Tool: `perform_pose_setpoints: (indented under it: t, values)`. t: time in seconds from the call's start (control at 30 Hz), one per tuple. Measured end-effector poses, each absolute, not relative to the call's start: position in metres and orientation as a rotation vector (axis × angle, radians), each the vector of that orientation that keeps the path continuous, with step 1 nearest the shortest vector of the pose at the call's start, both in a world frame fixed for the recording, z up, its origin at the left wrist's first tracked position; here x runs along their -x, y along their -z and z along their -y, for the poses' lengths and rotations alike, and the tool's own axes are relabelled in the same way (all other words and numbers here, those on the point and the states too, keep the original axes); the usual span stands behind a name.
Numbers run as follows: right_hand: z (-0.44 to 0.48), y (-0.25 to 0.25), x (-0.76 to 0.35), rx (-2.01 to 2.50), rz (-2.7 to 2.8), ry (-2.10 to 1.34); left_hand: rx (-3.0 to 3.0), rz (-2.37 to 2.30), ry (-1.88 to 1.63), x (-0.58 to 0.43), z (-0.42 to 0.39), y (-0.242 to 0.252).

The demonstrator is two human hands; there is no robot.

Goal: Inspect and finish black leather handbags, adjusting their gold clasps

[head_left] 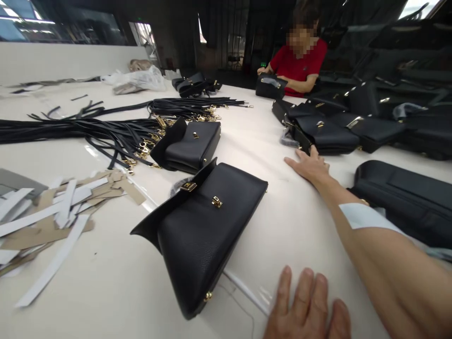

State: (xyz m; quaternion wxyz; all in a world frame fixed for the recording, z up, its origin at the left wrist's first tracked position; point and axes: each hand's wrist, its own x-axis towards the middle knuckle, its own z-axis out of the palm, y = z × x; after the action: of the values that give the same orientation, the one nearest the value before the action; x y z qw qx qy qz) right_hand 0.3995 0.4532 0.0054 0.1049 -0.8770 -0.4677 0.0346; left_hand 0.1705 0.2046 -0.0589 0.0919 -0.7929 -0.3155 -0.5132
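Note:
A black leather handbag (pixel 205 230) with gold clasps lies on its side with its flap open, in the middle of the white table (pixel 289 221). My left hand (pixel 307 306) rests flat on the table at the bottom edge, just right of that bag, fingers stretched out and holding nothing. My right hand (pixel 310 165) reaches forward across the table with its fingers spread flat on the surface, close to a row of finished black bags (pixel 328 132) but not touching them. A second open black bag (pixel 189 146) lies behind the first.
A bundle of black straps (pixel 106 127) with gold hooks spreads across the left. Paper and card strips (pixel 52 212) lie at the near left. A large black bag (pixel 406 197) sits under my right forearm. A person in a red shirt (pixel 300 63) handles a bag (pixel 270 85) at the far end.

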Motion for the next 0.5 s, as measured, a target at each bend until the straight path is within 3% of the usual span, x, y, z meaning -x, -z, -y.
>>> perform_pose_setpoints:
  t: [0.13,0.3,0.5]
  values:
    - [-0.456,-0.002,-0.400,2.593,1.408,-0.033,2.381,0.971,1.520,-0.169,-0.203,0.060]
    - [-0.445,-0.003,-0.398,2.574,1.556,-0.008,2.578,0.853,1.250,-0.152,-0.205,0.055]
    - [-0.377,-0.047,-0.393,2.536,1.934,-0.147,2.962,0.683,0.885,-0.131,-0.211,0.026]
